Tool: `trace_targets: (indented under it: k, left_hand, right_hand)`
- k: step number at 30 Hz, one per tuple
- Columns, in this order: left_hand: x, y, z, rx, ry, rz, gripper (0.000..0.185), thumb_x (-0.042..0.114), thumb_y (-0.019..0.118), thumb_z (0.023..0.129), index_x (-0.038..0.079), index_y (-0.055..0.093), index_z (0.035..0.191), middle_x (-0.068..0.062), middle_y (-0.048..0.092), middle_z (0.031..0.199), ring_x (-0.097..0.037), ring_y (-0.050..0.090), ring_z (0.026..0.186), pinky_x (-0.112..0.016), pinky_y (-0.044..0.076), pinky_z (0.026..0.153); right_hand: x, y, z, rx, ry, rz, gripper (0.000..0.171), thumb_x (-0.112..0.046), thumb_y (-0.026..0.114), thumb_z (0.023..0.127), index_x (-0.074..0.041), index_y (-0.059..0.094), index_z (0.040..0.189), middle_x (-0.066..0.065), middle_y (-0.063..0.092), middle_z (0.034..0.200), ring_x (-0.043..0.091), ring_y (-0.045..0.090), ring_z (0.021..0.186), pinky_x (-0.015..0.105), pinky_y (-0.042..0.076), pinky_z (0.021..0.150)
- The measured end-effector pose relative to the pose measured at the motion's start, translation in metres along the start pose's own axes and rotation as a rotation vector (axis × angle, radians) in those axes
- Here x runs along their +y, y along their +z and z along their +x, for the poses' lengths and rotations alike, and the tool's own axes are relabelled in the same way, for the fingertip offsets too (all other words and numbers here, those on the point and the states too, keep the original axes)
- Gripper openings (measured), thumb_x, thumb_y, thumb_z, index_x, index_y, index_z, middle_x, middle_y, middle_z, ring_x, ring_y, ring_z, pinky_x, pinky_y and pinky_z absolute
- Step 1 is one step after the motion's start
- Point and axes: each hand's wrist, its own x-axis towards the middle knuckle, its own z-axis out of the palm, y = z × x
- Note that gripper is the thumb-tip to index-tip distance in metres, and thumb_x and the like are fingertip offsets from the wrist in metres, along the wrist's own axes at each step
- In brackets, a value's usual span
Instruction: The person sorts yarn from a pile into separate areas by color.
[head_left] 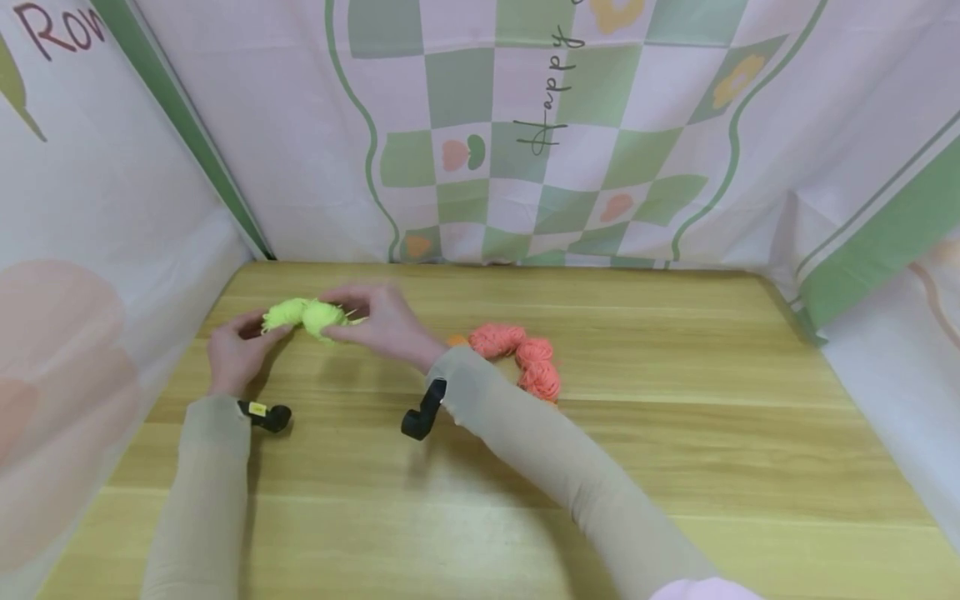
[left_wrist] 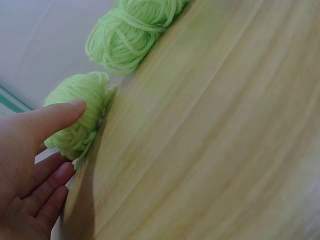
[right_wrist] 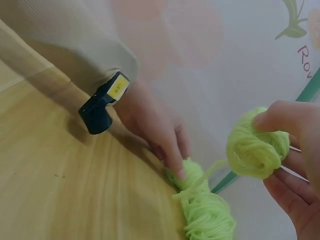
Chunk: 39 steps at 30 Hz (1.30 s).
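Lime-green yarn, wound into three small skeins, is at the far left of the wooden counter (head_left: 712, 450). The left hand (head_left: 236, 354) holds the left green skein (left_wrist: 85, 127) in a grip narrowed to the width of the yarn: its thumb presses along the near side, while the other fingers reach beneath and behind, the lower ones loosely bent. To the right of that skein, the middle green skein (right_wrist: 207, 217) rests on the counter, apart from the palm of either hand. The right hand (head_left: 382, 321) has the right green skein (right_wrist: 252, 150) pinched between thumb and fingers, a grip about as wide as the skein itself and seemingly raised off the wood; a loose strand trails from it toward the other two.

Further right, near the right forearm, three coral-pink skeins (head_left: 535, 350) lie in a curved row, touching or nearly so. Bits of orange yarn (head_left: 457, 340) show at both ends of the row, mostly hidden by the sleeve. Both arms wear beige sleeves (head_left: 213, 492), each with a black wrist camera (head_left: 423, 412). Behind the counter hangs a printed curtain (head_left: 517, 158) with green checks, hearts and flowers.
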Motion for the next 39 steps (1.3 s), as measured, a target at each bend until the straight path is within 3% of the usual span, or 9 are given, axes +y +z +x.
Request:
trace_targets:
  k: [7,14,20,31,39]
  left_hand:
    - [0.0,0.001,0.0,0.013,-0.003,0.008,0.068,0.045,0.079,0.089,0.002,0.061,0.138,-0.019,0.063,0.132,-0.028,0.058,0.115,-0.027,0.049,0.09]
    - [0.0,0.002,0.0,0.007,-0.002,0.009,0.068,0.044,0.079,0.089,0.002,0.06,0.14,-0.02,0.062,0.133,-0.029,0.057,0.116,-0.035,0.05,0.096]
    - [0.001,0.001,-0.001,0.019,0.002,0.013,0.065,0.041,0.079,0.09,0.002,0.061,0.138,-0.02,0.063,0.132,-0.027,0.057,0.113,-0.027,0.049,0.091]
    - [-0.001,0.002,0.001,0.035,0.016,0.016,0.065,0.042,0.081,0.088,0.003,0.062,0.137,-0.02,0.065,0.13,-0.023,0.058,0.109,-0.022,0.047,0.086]
    - [0.0,0.003,0.0,0.049,0.019,0.013,0.063,0.039,0.082,0.088,0.003,0.063,0.136,-0.019,0.066,0.129,-0.021,0.058,0.107,-0.021,0.047,0.086]
  right_hand:
    - [0.017,0.008,-0.001,0.001,0.025,-0.045,0.04,-0.001,0.082,0.085,0.0,0.07,0.124,0.007,0.07,0.12,0.008,0.065,0.096,0.02,0.056,0.08]
    - [0.042,0.018,-0.004,-0.016,0.083,-0.145,0.043,-0.009,0.083,0.086,-0.005,0.07,0.127,0.004,0.072,0.118,0.004,0.064,0.092,0.016,0.054,0.079]
    - [0.055,0.026,-0.01,-0.043,0.105,-0.175,0.045,-0.006,0.083,0.086,-0.002,0.069,0.128,0.008,0.071,0.118,0.006,0.064,0.095,0.015,0.053,0.08]
    - [0.065,0.035,-0.013,0.0,0.107,-0.297,0.041,-0.012,0.086,0.083,-0.006,0.073,0.122,0.004,0.072,0.113,0.004,0.064,0.09,0.011,0.05,0.078]
    - [0.061,0.042,-0.011,0.054,0.089,-0.404,0.044,-0.019,0.09,0.08,-0.011,0.075,0.121,-0.004,0.057,0.095,0.004,0.056,0.083,0.011,0.047,0.072]
